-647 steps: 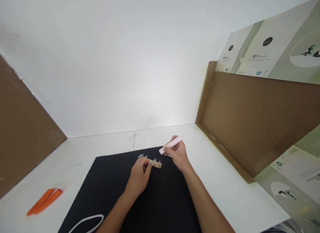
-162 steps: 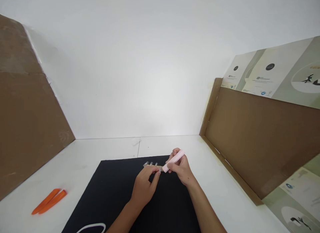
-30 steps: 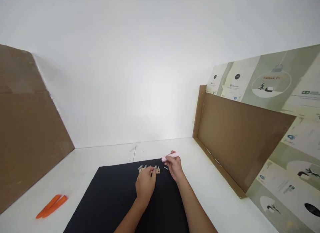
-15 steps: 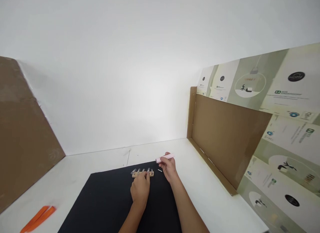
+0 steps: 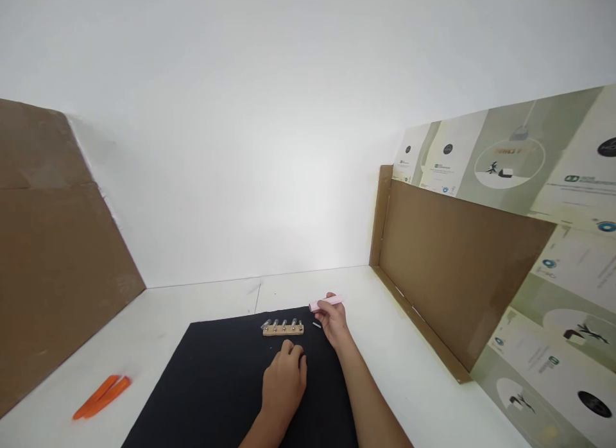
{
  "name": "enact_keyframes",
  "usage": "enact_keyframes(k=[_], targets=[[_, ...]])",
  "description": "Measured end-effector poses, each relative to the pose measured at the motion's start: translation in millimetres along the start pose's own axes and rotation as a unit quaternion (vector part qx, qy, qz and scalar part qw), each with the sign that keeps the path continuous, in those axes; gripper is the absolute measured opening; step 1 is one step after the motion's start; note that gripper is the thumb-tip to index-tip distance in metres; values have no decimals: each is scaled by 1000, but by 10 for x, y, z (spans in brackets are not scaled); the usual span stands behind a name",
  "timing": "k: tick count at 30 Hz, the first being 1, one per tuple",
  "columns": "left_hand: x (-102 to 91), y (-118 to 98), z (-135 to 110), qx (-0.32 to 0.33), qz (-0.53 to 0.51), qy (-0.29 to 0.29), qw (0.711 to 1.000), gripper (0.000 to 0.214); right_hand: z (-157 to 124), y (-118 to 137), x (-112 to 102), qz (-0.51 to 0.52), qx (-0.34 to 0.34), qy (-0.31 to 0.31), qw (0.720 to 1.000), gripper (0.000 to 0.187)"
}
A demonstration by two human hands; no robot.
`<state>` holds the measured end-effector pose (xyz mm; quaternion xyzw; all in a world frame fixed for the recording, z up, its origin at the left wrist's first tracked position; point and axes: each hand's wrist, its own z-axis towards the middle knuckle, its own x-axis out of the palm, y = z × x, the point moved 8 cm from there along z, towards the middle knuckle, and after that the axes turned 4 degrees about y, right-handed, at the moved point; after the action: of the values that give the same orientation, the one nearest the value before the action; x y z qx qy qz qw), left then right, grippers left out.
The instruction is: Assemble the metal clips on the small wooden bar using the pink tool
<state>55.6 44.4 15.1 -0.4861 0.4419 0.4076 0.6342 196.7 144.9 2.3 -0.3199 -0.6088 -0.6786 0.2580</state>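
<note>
strip [image 5: 280, 331] bears perhaps five tips [image 5: 284, 323]; right hand [image 5: 333, 322] holds pink bar [image 5: 315, 305]

Left hand [image 5: 285, 376] now seemingly off strip [image 5: 289, 332]

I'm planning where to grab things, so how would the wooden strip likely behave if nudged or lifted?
The wooden strip looks straight and solid, so it probably stays stiff. Lying flat on the black mat, it seems likelier to slide than roll. Clear tips stick up along it, so a push there might tip it.
</note>
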Motion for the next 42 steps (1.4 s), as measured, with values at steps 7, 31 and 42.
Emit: enact_keyframes(k=[7, 31, 42], targets=[[72, -106, 75, 28, 35, 11, 999, 44, 31, -48, -68, 2, 8, -8, 1000, 54], [208, -109, 429, 96, -24, 70, 993, 55, 172, -137, -185, 6, 23, -25, 999, 47], [173, -96, 397, 181, -214, -10, 960, 31, 184, -104, -285, 33, 19, -52, 998, 57]])
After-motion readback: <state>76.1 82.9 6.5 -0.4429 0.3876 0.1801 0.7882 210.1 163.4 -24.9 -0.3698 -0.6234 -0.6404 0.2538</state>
